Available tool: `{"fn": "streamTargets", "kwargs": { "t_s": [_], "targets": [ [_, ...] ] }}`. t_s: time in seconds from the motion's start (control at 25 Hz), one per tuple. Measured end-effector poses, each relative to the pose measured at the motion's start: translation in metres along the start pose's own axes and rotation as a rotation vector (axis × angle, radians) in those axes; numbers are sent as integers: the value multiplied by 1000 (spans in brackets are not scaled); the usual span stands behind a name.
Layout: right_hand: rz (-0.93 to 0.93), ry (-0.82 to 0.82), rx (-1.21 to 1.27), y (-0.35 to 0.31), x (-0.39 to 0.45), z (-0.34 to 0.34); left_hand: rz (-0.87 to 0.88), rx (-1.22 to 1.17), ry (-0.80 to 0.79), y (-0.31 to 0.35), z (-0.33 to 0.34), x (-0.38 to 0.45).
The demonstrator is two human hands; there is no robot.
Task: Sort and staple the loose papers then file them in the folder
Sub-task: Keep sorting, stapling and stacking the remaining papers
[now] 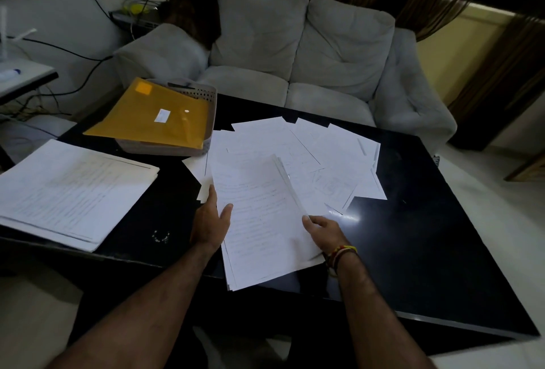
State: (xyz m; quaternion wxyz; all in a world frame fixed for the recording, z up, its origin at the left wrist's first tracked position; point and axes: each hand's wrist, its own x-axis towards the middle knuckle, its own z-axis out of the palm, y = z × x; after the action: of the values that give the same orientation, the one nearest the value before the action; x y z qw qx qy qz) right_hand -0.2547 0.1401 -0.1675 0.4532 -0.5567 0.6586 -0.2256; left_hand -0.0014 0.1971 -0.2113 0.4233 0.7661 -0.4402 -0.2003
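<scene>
A small sheaf of white printed papers (pixel 262 221) is lifted over the near edge of the black table (pixel 413 236). My left hand (pixel 211 221) grips its left edge, thumb on top. My right hand (pixel 323 233) pinches its right edge. Beyond the sheaf, several loose white sheets (pixel 318 156) lie fanned out on the table. A thick stack of printed papers (pixel 70 191) sits at the table's left. A yellow folder (pixel 153 114) lies across a grey basket (pixel 194 147) at the back left. No stapler is visible.
A grey two-seat sofa (pixel 295 52) stands right behind the table. A side table (pixel 23 76) with cables is at the far left. The right half of the black table shows only a light glare.
</scene>
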Motion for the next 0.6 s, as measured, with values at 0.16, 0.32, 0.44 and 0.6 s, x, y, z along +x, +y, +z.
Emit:
{"fn": "streamTargets", "kwargs": {
  "t_s": [0.16, 0.32, 0.44, 0.6],
  "targets": [
    [14, -19, 117, 5, 0, -11, -37, -120, 69, 18, 2, -14],
    [54, 118, 119, 12, 13, -14, 72, -204, 120, 51, 23, -29],
    [136, 467, 73, 22, 26, -38, 134, -208, 44, 76, 45, -24],
    [129, 642, -37, 26, 49, -84, 173, -138, -92, 98, 92, -20]
  ]
}}
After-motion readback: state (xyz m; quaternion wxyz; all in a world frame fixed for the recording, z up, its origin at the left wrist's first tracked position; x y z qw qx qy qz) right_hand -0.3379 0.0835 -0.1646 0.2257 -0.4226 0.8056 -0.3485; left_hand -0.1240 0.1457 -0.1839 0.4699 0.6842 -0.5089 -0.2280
